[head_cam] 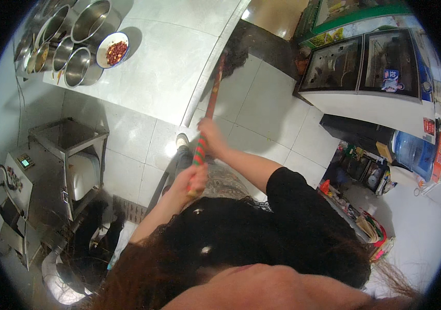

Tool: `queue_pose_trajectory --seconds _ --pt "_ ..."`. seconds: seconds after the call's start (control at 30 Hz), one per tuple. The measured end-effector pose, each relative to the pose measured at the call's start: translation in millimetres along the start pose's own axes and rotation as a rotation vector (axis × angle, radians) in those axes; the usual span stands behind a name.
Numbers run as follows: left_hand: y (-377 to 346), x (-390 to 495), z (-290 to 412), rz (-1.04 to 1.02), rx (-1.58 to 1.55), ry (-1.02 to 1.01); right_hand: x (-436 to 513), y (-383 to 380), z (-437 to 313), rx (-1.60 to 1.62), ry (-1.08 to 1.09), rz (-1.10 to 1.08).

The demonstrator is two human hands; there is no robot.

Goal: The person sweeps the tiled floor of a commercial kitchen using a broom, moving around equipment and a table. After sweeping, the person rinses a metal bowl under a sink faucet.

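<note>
Both my hands grip one long handle (pixel 213 97), reddish with green and red stripes on its lower part. My left hand (pixel 195 179) is closed around the end nearest my body. Farther up the handle, my right hand (pixel 212 136) is closed around it. The far end reaches a dark, shaggy mop head (pixel 236 58) on the tiled floor (pixel 249 108), beside the edge of a pale counter. Part of the mop head is hidden by that counter.
On the pale counter (pixel 158 58) stand metal pots (pixel 78 66) and a bowl (pixel 102 54) of reddish pieces. A glass-topped chest freezer (pixel 367 99) and a blue water bottle (pixel 414 153) are at right. A metal-framed stand (pixel 67 145) is at left.
</note>
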State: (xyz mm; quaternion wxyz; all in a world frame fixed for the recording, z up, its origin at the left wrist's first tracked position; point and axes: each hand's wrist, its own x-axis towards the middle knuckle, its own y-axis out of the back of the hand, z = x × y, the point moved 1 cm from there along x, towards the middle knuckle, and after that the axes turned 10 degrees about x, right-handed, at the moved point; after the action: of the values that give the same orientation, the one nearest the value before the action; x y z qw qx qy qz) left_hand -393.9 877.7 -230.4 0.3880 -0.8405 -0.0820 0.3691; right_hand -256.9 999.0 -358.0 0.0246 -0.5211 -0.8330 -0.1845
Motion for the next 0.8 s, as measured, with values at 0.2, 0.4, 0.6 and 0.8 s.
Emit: queue_pose_trajectory --seconds 0.2,0.4,0.6,0.8 --pt "3.0 -19.5 -4.2 0.160 0.069 -0.069 13.6 5.1 -4.0 -0.052 0.070 -0.205" --pt "65.7 -161.1 -28.1 0.500 0.272 -0.048 -15.3 -75.3 -40.8 0.109 -0.015 -0.792" --pt "89.8 -250.6 -70.6 0.940 0.560 0.007 -58.4 -120.7 -126.3 0.319 -0.010 -1.141" --pt "79.1 -256.1 -83.3 0.975 0.573 0.029 -28.3 -89.0 -140.0 0.034 -0.145 -1.184"
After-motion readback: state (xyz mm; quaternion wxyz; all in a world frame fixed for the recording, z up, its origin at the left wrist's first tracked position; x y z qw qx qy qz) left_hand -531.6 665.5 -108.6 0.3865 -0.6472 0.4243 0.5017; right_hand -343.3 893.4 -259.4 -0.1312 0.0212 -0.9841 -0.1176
